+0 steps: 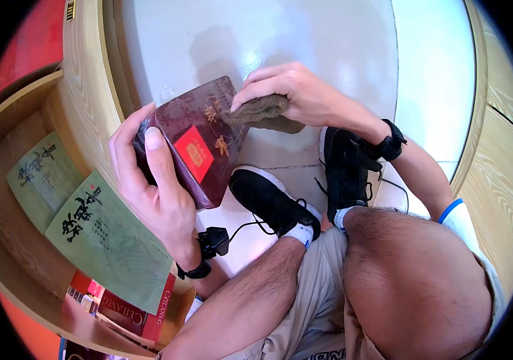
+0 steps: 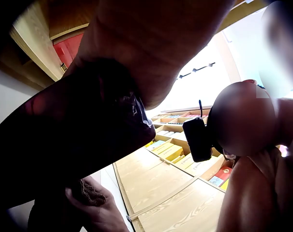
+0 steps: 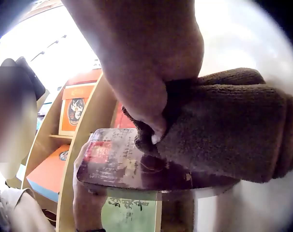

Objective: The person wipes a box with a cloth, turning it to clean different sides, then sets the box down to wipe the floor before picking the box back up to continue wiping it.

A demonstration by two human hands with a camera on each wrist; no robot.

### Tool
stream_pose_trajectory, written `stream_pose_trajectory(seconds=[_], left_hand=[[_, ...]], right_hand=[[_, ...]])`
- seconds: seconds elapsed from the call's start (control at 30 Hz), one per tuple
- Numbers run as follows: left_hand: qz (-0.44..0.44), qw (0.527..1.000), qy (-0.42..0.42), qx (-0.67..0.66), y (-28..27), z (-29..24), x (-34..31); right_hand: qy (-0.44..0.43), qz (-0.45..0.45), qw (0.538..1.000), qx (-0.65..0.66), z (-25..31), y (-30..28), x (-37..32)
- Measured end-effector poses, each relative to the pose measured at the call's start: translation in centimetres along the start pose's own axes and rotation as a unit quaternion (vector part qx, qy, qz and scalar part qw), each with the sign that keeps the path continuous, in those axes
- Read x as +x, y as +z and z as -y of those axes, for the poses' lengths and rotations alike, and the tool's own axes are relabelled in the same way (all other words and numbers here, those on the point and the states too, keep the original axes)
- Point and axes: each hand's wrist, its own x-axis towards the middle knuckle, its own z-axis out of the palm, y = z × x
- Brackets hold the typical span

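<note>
My left hand (image 1: 163, 186) grips a dark maroon box (image 1: 175, 114) by its left side, the thumb lying along the near edge. The box is tilted above the floor and carries a red label (image 1: 194, 154) and gold characters; a shiny clear wrap shows at its end. In my right hand (image 1: 292, 90) is a folded brown cloth (image 1: 262, 114), pinched between thumb and fingers, its edge against the lettered face of the box. The right wrist view shows the cloth (image 3: 224, 130) hanging in thick folds over the box top (image 3: 122, 159).
At left, a wooden shelf (image 1: 79, 66) holds green booklets (image 1: 109, 231) and red boxes (image 1: 127, 312). Black shoes (image 1: 271, 198) stand on the pale tiled floor (image 1: 328, 36) below my hands. Wooden cabinet doors (image 1: 484, 156) line the right side.
</note>
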Motion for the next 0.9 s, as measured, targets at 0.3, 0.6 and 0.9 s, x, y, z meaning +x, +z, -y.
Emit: stream_pose_trajectory(seconds=[0.3, 0.6, 0.9], left_hand=[[0.0, 1.0, 0.0, -0.004, 0.0, 0.3, -0.1], [0.037, 0.998, 0.049, 0.029, -0.8, 0.7, 0.0], [0.061, 0.993, 0.07, 0.07, -0.9, 0.1, 0.1]], right_hand=[[-0.024, -0.034, 0.999, 0.03, -0.7, 1.6, 0.7], [-0.037, -0.075, 0.996, 0.016, -2.5, 2.0, 2.1], [-0.041, -0.053, 0.998, -0.011, -3.4, 1.6, 2.9]])
